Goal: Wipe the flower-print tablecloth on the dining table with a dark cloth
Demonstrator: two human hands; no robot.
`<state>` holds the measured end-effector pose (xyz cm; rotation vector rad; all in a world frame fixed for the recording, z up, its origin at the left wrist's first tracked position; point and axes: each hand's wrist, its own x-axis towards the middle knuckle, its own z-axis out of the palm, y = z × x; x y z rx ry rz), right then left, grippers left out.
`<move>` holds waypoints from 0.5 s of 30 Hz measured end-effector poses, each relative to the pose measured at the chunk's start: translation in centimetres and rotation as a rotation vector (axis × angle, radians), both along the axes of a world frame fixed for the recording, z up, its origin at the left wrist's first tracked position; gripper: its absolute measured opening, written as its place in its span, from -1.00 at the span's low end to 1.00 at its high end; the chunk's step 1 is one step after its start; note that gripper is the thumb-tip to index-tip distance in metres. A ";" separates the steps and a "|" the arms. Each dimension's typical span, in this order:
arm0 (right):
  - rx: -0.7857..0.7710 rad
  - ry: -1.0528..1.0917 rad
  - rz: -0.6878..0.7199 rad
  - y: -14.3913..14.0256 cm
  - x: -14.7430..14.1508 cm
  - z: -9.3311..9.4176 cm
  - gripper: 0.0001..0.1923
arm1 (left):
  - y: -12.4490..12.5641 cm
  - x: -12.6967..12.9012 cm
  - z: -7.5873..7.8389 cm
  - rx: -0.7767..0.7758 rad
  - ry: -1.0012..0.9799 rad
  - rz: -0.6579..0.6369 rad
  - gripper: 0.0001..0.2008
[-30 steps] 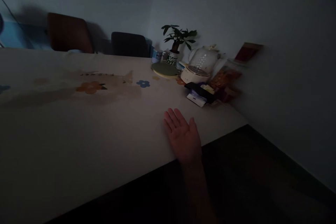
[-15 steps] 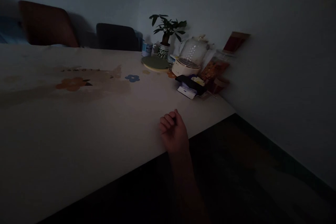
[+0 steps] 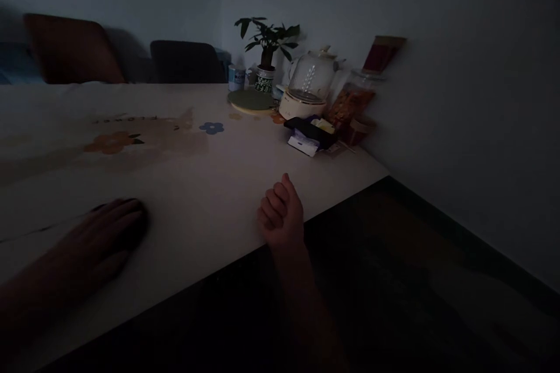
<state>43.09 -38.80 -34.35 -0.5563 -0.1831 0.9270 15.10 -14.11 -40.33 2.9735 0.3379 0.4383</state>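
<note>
Resting on the tabletop (image 3: 196, 186), the right hand (image 3: 281, 215) was curled shut (nothing visibly held); the left hand (image 3: 102, 236) was laid flat, open.

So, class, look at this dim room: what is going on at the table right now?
A person rests both bare hands on a white table with a flower-print cover. The left hand lies flat, fingers spread. The right hand is curled into a loose fist near the table's edge; neither visibly holds anything. At the far corner stand a small green potted plant, a white electric kettle with a clear body and a jar of orange snacks.
</note>
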 end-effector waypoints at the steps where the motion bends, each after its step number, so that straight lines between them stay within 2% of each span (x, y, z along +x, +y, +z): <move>1: 0.001 0.009 -0.010 -0.1 -0.1 0.2 -0.37 | -0.5 1.9 0.1 0.009 0.001 -0.024 -0.38; 3: -0.005 0.018 -0.039 -0.2 -0.4 0.5 -0.38 | -2.2 6.2 1.0 -0.007 0.073 -0.102 -0.42; 6: -0.021 0.012 -0.076 -0.3 -0.5 0.7 -0.40 | -5.5 12.8 3.3 -0.046 0.190 -0.116 -0.42; 9: -0.020 0.026 -0.087 -0.2 -0.2 0.8 -0.44 | -8.1 18.2 4.8 -0.061 0.168 -0.210 -0.44; 12: -0.028 0.085 -0.108 0.0 -0.1 0.9 -0.48 | -9.3 21.8 5.1 -0.075 0.149 -0.249 -0.45; 15: -0.070 0.188 -0.163 0.0 -0.2 1.4 -0.50 | -9.7 23.4 5.2 -0.058 0.109 -0.305 -0.48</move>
